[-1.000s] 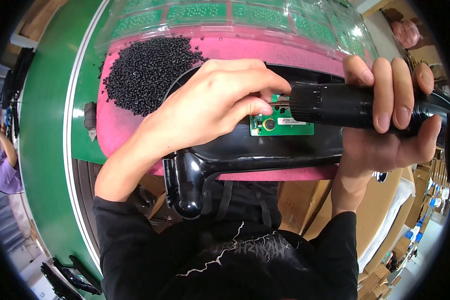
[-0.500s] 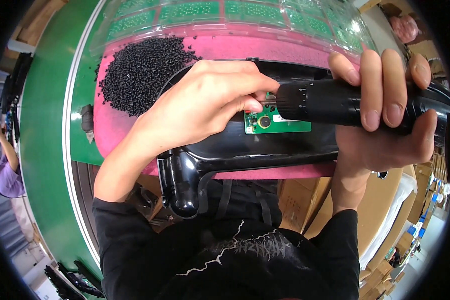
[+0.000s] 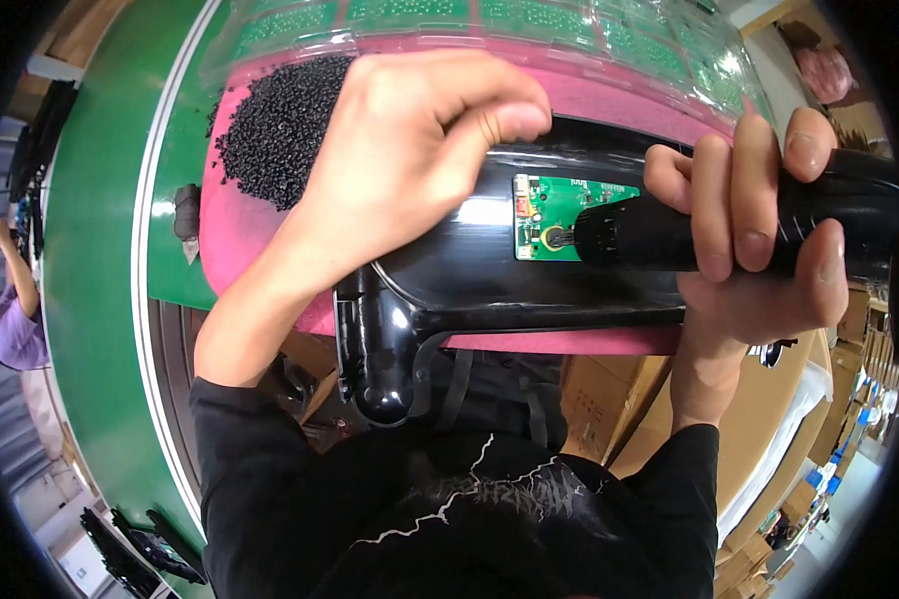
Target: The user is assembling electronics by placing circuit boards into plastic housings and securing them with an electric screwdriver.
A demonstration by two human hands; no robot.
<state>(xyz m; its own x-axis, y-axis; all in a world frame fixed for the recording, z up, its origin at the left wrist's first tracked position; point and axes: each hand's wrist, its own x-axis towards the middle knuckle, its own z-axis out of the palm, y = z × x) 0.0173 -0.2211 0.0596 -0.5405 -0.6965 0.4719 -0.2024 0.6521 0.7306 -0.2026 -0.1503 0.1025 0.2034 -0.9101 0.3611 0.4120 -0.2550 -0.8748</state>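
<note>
A green circuit board (image 3: 559,192) lies on a glossy black plastic housing (image 3: 469,285) in front of me. My right hand (image 3: 754,215) is wrapped round a black electric screwdriver (image 3: 637,234), held nearly level and pointing left. Its tip is over the lower part of the board, by a round gold-coloured component (image 3: 552,238). Above the housing's left half, my left hand (image 3: 410,150) is raised clear of the board, thumb and index finger pinched together. Whatever sits between those fingertips, if anything, is too small to make out. A pile of small black screws (image 3: 280,130) is beside my left hand.
A pink mat (image 3: 232,235) lies under the housing on a green table (image 3: 110,299). Clear plastic trays of green boards (image 3: 420,22) stand at the far side. Cardboard boxes (image 3: 604,389) are near me on the right. Another person (image 3: 15,314) is at far left.
My left hand has lifted off the board, moving up and away from the screwdriver tip. The screwdriver tip has shifted slightly right and down, toward the round component. The view has shifted a little.
</note>
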